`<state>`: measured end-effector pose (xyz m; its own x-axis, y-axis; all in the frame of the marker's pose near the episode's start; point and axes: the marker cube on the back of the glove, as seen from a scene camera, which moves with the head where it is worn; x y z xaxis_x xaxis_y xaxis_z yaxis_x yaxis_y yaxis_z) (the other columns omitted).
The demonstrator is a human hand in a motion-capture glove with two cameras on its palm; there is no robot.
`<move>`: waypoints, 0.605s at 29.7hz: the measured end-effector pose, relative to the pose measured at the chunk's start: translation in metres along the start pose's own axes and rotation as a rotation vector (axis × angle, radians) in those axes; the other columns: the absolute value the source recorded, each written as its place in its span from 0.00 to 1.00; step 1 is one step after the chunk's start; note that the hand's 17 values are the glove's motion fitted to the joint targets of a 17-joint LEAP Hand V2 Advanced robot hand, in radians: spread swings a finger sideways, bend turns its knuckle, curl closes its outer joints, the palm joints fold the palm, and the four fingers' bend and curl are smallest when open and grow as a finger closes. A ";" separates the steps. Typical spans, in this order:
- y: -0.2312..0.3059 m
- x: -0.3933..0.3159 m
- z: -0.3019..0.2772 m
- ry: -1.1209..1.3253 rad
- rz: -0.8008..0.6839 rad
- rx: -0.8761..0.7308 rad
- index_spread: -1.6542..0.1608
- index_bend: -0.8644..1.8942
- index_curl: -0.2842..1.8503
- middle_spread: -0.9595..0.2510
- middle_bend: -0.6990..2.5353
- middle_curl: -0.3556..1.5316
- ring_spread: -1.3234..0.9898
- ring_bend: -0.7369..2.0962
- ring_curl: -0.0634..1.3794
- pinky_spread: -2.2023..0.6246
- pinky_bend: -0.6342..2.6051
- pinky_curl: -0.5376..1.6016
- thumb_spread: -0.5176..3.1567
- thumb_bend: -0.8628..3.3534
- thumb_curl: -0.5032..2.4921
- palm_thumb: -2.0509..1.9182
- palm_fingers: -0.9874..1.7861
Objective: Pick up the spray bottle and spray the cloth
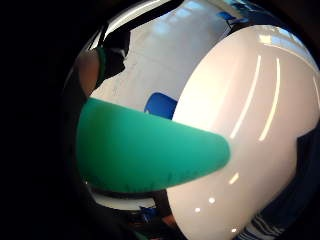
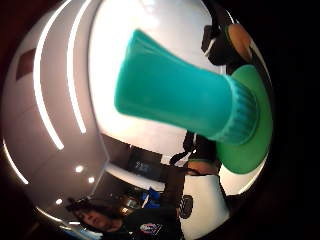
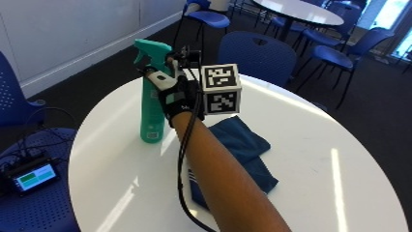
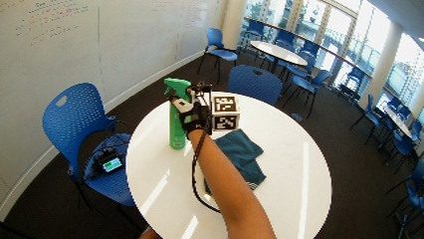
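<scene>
Meeting room, probably: whiteboard (image 4: 79, 40), chairs (image 4: 73, 124).

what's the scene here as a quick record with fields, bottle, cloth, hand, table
bottle: green spray bottle standing upright on the table, beside the cloth
cloth: dark blue cloth, lying crumpled on the table, partly hidden by the forearm
hand: gloved right hand at the bottle's neck, below the trigger head; finger closure not visible
table: round white table
task stage: bottle not lifted yet

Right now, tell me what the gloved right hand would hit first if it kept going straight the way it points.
Most likely the green spray bottle: the right hand is at its neck, just under the trigger head. Whether they already touch is unclear.
</scene>
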<state>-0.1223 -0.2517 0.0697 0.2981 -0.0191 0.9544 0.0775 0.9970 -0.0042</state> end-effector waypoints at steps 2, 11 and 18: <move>0.001 0.001 0.002 0.060 -0.020 -0.015 0.72 0.36 0.36 0.62 0.32 0.44 0.50 0.40 0.33 0.79 0.26 0.41 0.32 0.20 0.41 0.74 0.65; 0.010 -0.002 0.000 0.310 -0.082 -0.080 0.69 0.34 0.31 0.68 0.27 0.40 0.52 0.37 0.31 0.83 0.29 0.41 0.37 0.18 0.37 0.69 0.53; 0.031 -0.010 -0.001 0.394 -0.177 -0.121 0.68 0.35 0.29 0.70 0.27 0.39 0.53 0.37 0.29 0.84 0.29 0.42 0.40 0.19 0.35 0.67 0.51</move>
<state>-0.1222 -0.2203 0.0596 0.6077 -0.2392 0.7573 0.2640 0.9602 0.0915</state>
